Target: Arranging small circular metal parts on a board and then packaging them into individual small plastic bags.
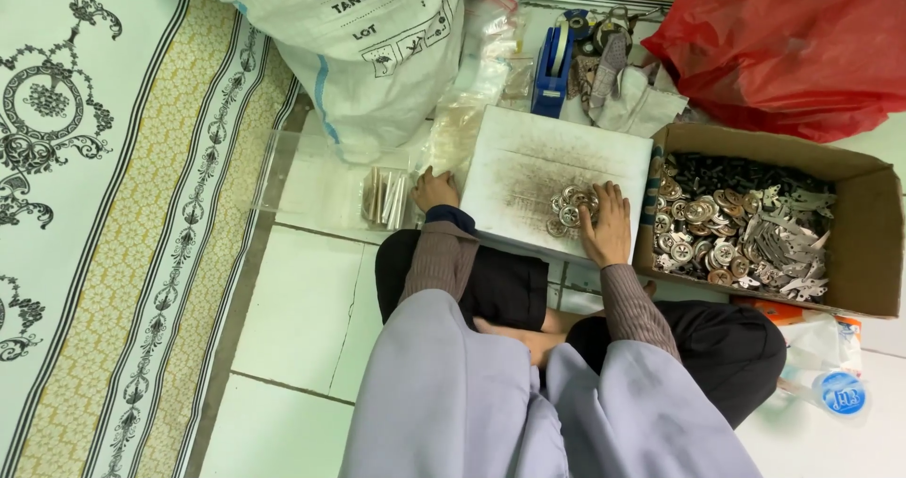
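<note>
Inspector: Report, left to right.

Me: My left hand (434,189) rests at the left edge of the white board (528,171), fingers curled together on nothing; a small stack of metal strips (385,198) lies just left of it on the floor. My right hand (606,225) lies flat, fingers together, covering the pile of round metal discs (569,211).

Inspector: Bearing?

Me: The discs spread left from under my right fingertips; the right hand is nearer. The cardboard box of parts (854,242) stands to the right.

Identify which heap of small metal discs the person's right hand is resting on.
The right hand rests on the small heap of discs on the white board, not the far larger heap filling the cardboard box beside it.
</note>
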